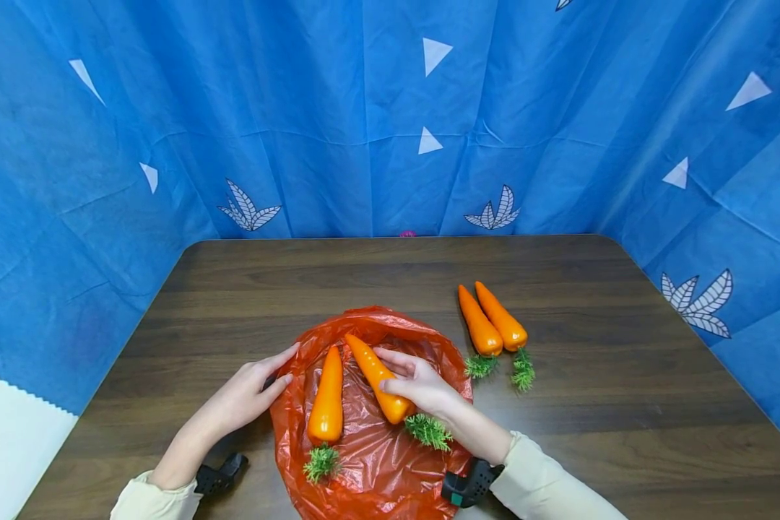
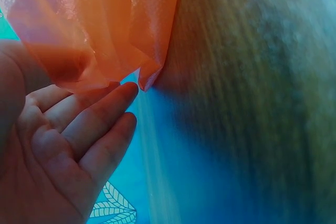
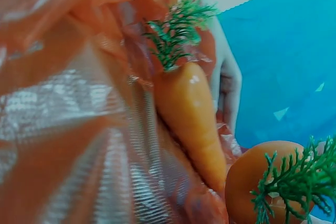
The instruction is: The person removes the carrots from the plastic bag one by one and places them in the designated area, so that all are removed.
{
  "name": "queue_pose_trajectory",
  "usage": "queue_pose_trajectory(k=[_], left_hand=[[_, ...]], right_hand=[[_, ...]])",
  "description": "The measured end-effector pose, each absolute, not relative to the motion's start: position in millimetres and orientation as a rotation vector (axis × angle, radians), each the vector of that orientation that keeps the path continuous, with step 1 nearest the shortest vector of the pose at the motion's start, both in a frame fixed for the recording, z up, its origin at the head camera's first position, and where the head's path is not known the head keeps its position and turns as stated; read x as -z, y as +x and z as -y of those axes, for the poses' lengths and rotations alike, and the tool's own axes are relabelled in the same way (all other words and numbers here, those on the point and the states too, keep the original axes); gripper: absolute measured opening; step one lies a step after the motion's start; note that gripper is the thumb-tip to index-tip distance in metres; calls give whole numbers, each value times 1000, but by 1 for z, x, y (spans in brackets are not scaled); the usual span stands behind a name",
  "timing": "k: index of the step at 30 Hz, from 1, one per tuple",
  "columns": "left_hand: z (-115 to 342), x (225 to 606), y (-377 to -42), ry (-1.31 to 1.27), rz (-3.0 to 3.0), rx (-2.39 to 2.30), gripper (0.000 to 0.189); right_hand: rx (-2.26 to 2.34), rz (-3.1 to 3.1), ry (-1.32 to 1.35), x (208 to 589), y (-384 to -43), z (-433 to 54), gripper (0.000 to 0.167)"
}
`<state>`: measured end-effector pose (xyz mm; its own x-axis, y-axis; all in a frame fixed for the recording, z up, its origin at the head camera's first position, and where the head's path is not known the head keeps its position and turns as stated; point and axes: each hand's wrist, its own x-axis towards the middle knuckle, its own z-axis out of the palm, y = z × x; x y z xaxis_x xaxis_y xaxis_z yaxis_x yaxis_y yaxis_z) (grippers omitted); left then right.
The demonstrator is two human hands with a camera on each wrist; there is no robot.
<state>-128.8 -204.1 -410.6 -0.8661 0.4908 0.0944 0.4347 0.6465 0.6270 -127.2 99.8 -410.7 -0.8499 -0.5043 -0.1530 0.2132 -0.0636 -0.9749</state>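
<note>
A red plastic bag (image 1: 377, 477) lies spread wide on the table, its rim rolled into a rough ring. My left hand (image 1: 250, 393) touches its left rim; in the left wrist view the film hangs over the fingers (image 2: 100, 121), which are nearly straight. Inside the bag, an orange toy carrot (image 1: 327, 404) with green leaves lies on the left. My right hand (image 1: 419, 383) holds a second toy carrot (image 1: 373, 372) between thumb and fingers, above the bag's bottom. The right wrist view shows this carrot's thick end (image 3: 247, 182) beside the other carrot (image 3: 189, 111).
Two more toy carrots, one on the left (image 1: 477, 321) and one on the right (image 1: 502, 318), lie side by side on the dark wooden table (image 1: 624, 361), right of the bag. A blue patterned curtain (image 1: 364, 108) surrounds the table's back and sides.
</note>
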Motion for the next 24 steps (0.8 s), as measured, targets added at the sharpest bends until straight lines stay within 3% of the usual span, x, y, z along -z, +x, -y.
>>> queue_pose_trajectory(k=[12, 24], left_hand=[[203, 412, -128, 775, -2772, -1028, 55], [203, 412, -129, 772, -2780, -1027, 55]], right_hand=[[2005, -1642, -408, 403, -131, -110, 63], [2044, -1657, -292, 387, -133, -118, 63]])
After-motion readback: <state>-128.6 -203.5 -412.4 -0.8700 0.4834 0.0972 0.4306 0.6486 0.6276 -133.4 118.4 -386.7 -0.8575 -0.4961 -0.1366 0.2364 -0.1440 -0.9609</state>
